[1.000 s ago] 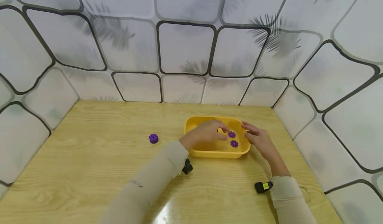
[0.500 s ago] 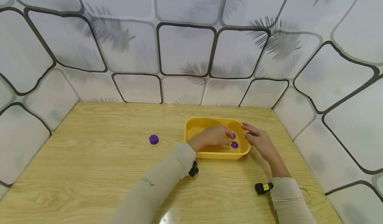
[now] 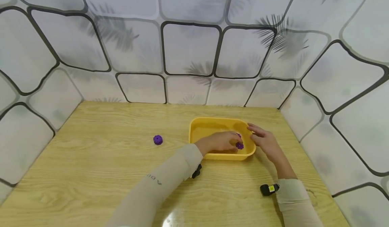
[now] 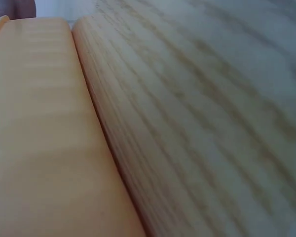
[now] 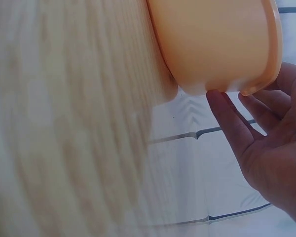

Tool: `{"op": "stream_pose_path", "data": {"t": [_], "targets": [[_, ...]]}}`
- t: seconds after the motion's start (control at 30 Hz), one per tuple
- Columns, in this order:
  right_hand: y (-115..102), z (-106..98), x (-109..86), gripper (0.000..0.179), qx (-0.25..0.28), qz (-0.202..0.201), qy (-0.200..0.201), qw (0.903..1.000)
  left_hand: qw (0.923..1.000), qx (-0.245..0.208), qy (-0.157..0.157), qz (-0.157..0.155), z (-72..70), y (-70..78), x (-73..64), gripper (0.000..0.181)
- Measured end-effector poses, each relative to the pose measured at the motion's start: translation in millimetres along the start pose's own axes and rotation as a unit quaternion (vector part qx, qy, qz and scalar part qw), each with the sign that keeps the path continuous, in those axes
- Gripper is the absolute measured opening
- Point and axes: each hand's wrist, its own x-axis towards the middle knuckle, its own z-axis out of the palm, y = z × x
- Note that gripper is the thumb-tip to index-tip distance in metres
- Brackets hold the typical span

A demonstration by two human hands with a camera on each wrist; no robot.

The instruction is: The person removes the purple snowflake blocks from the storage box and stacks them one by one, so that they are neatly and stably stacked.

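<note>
A yellow plastic tray (image 3: 206, 127) stands on the table, two purple flower-shaped pieces at its right end. My left hand (image 3: 219, 141) reaches into it, bent fingers and thumb right at the front piece (image 3: 240, 146); I cannot tell whether they pinch it. The rear piece (image 3: 238, 135) is mostly hidden behind the fingers. At the tray's right end, my right hand (image 3: 268, 146) touches the rim with nearly straight fingers. In the right wrist view its thumb (image 5: 222, 106) meets the tray's outer wall (image 5: 217, 44). The left wrist view shows the tray's side (image 4: 44, 128), not the fingers.
A thick purple flower-shaped cluster (image 3: 157, 139) lies on the wooden table (image 3: 106, 159), left of the tray. Patterned cloth walls (image 3: 191, 48) rise along the back and both sides. Small black cameras (image 3: 267, 190) hang at both wrists.
My left hand has moved right and slightly down in the tray, onto the purple pieces, covering most of the rear one. The right hand stays at the tray's end.
</note>
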Motion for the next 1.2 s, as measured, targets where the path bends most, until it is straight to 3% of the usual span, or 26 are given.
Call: {"op": "stream_pose_path", "data": {"t": [0.43,0.7,1.2], "targets": [[-1.3,-0.8,1.6,0.046,-0.006,-0.001,-0.001,1.0000,0.9991,0.030,-0.014,-0.026,0.0,0.9,0.4,0.039],[-0.7,-1.3,0.9,0.046,-0.007,0.006,0.000,1.0000,0.9988,0.045,-0.014,-0.013,1.5,1.9,-1.6,0.038],[0.1,-0.3,2.6,0.046,-0.005,0.010,0.003,0.9999,0.9982,0.051,-0.023,-0.019,2.1,1.8,-2.1,0.035]]}}
